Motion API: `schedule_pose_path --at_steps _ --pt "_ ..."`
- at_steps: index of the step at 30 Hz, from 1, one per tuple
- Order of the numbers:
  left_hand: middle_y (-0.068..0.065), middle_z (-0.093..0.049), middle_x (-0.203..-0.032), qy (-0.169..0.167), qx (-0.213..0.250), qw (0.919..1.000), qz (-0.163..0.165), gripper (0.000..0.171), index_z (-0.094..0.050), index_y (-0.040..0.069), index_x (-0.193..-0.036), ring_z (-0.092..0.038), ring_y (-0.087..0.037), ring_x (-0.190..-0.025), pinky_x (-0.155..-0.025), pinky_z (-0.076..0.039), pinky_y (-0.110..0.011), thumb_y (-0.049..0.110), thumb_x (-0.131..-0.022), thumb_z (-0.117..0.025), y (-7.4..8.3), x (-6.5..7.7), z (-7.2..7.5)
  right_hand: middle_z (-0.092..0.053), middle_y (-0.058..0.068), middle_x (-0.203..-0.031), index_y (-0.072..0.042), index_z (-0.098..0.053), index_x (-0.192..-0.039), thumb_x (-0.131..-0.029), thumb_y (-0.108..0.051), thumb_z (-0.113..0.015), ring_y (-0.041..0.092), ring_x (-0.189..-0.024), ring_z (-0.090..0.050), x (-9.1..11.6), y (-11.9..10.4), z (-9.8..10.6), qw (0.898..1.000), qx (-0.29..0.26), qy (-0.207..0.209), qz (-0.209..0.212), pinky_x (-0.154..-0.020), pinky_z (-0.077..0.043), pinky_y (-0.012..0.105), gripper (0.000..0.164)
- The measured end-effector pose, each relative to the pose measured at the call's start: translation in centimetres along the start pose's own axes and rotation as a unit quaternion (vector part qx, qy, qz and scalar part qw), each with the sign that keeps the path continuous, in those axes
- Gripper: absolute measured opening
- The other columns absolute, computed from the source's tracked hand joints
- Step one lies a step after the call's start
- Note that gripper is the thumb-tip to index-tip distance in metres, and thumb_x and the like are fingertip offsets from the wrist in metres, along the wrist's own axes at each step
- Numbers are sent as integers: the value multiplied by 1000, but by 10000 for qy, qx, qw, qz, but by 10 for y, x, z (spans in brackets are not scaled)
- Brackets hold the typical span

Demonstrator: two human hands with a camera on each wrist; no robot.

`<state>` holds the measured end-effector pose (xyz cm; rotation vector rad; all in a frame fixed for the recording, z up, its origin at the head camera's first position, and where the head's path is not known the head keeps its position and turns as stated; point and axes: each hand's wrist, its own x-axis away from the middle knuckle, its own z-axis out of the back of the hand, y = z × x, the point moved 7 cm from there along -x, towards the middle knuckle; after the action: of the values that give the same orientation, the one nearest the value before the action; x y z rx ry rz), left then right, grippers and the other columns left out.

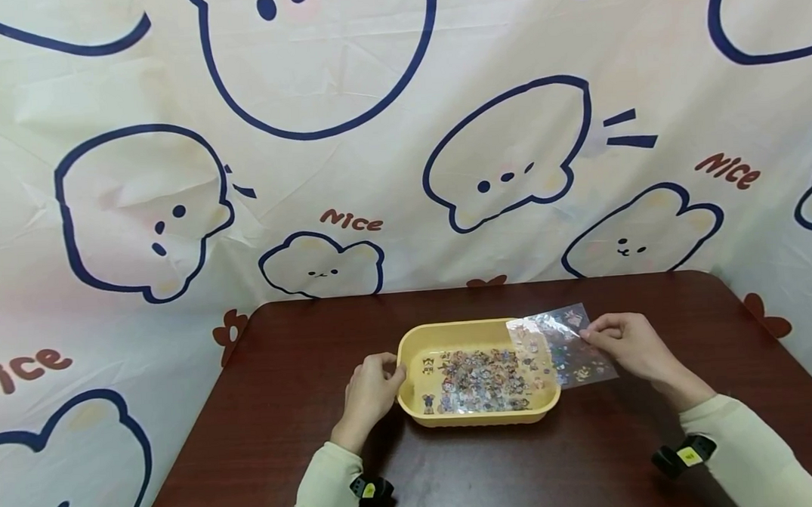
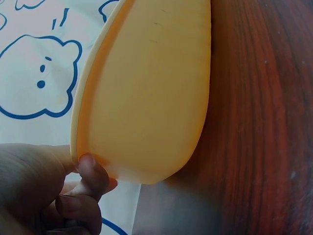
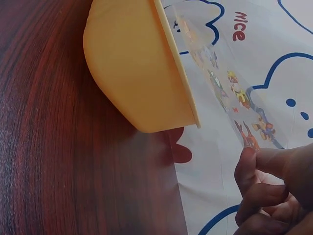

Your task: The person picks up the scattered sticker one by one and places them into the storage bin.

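A yellow plastic basin stands on the table, and many small cartoon stickers on clear sheets lie inside it. My left hand pinches the basin's left rim between thumb and fingers; the left wrist view shows this hand at the basin's wall. My right hand pinches the right edge of a clear sticker sheet. That sheet is held over the basin's right rim, partly above its inside. In the right wrist view the sheet tilts beside the basin, with cartoon figures printed on it.
The dark brown wooden table reaches back to a white cloth printed with blue-outlined cartoon bears. Black bands with small devices sit on both wrists, over pale sleeves.
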<state>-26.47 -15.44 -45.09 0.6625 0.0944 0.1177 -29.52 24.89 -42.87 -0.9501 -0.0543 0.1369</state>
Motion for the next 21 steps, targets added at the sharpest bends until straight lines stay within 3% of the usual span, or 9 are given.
schedule_pose_path --at_steps 13,21 --pt "4 -68 -72 12 -6 10000 28 28 -75 10 -114 -57 -11 -61 -59 -42 -32 28 -93 -67 1 1 1 -74 9 -72 7 -68 -96 -98 -13 -65 6 -56 -55 -4 -13 -13 9997 -186 7 172 -48 -35 26 21" --pt "4 -69 -73 -20 -5 10000 69 29 -74 10 -114 -58 -11 -61 -60 -42 -32 29 -94 -67 0 1 0 -71 8 -68 6 -67 -94 -98 -11 -65 6 -51 -40 -7 -21 -26 9994 -236 -70 242 -46 -30 25 18"
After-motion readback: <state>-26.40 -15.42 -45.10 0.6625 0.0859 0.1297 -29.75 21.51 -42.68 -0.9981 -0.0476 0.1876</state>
